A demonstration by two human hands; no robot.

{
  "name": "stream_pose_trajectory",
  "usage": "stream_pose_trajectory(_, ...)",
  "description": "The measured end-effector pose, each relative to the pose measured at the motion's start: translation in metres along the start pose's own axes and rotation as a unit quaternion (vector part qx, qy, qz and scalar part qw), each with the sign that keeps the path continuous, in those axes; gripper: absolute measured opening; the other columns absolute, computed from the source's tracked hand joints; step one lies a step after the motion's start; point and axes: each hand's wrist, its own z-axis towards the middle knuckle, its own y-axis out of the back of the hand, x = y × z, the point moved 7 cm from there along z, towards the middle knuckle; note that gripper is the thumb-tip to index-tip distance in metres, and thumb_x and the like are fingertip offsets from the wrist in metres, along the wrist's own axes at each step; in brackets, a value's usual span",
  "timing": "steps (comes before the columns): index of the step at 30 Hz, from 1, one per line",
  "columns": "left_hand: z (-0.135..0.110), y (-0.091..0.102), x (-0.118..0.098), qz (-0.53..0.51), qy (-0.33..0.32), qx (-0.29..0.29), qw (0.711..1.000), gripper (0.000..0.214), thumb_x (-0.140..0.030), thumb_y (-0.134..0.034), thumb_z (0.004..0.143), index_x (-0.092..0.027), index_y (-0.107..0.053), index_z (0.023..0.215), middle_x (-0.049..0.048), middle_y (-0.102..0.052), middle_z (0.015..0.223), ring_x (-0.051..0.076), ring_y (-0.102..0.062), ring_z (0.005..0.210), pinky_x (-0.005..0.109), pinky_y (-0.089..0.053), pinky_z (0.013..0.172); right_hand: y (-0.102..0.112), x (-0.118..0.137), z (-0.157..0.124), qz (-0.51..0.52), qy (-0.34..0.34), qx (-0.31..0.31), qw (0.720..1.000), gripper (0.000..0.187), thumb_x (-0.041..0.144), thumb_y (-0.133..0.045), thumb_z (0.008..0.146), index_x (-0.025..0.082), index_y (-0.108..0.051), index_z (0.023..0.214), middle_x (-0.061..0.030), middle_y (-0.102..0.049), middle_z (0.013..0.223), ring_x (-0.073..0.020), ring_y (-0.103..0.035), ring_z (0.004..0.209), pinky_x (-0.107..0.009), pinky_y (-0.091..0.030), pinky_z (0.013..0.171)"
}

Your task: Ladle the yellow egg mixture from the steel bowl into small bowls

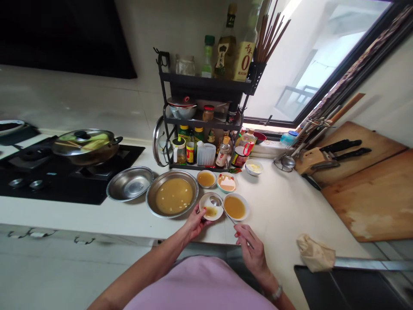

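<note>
the left hand (195, 223), near the lower centre of the frame, grips a small round white bowl (205, 201) by its lower-left rim; a little yellowish broth lies inside. the right hand (253, 247) is closed around the thin handle of a silver metal spoon (215, 201), its head inside that bowl. if the left wrist tips, the broth could run over the shallow rim. the handle slants past the left rim of a larger white bowl of brown broth (247, 209), so a sideways swing could knock it. the wide steel basin of cloudy broth (150, 201) sits near on the left; an elbow bump could slop it. the counter's front edge passes close below the bowls, leaving little margin, while bare white countertop (280, 211) to the right of centre gives open room.
</note>
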Motion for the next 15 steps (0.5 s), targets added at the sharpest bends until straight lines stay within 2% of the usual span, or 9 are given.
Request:
stream_pose_trajectory(4, -0.002, 0.005, -0.001, 0.007, -0.025, -0.021, 0.999, 0.062, -0.019, -0.073, 0.076, -0.026, -0.046, 0.131, 0.0108, -0.066, 0.115, 0.017, -0.070, 0.075, 0.027, -0.059, 0.056, 0.006, -0.012, -0.001, 0.038, -0.083, -0.047, 0.995, 0.022, 0.039, -0.060, 0.086, 0.021, -0.071, 0.092, -0.0034, -0.068, 0.071, -0.0145, -0.061, 0.053, -0.026, -0.054, 0.048)
stream_pose_trajectory(9, -0.007, 0.006, -0.004, 0.013, -0.026, -0.020, 0.999, 0.052, -0.023, -0.073, 0.076, -0.023, -0.051, 0.124, 0.0134, -0.065, 0.120, 0.023, -0.070, 0.088, 0.029, -0.059, 0.057, 0.007, -0.030, 0.002, 0.121, -0.192, -0.138, 0.964, 0.034, 0.050, -0.064, 0.082, 0.017, -0.064, 0.091, 0.0019, -0.062, 0.056, -0.0140, -0.058, 0.046, -0.025, -0.050, 0.045)
stream_pose_trajectory(12, -0.009, 0.007, -0.006, -0.001, -0.016, -0.004, 1.000, 0.047, -0.026, -0.073, 0.076, -0.022, -0.054, 0.119, 0.0142, -0.064, 0.122, 0.028, -0.068, 0.099, 0.035, -0.060, 0.066, 0.007, -0.032, 0.006, 0.155, -0.215, -0.157, 0.951, 0.038, 0.051, -0.067, 0.079, 0.016, -0.063, 0.092, 0.0011, -0.062, 0.055, -0.0149, -0.059, 0.048, -0.025, -0.049, 0.044)
stream_pose_trajectory(15, -0.011, 0.009, -0.006, -0.014, -0.012, 0.008, 1.000, 0.039, -0.028, -0.072, 0.077, -0.022, -0.057, 0.113, 0.0136, -0.065, 0.121, 0.030, -0.066, 0.105, 0.039, -0.060, 0.073, 0.008, -0.030, 0.011, 0.163, -0.206, -0.155, 0.952, 0.039, 0.052, -0.069, 0.078, 0.016, -0.064, 0.091, 0.0001, -0.063, 0.055, -0.0158, -0.060, 0.049, -0.025, -0.048, 0.043)
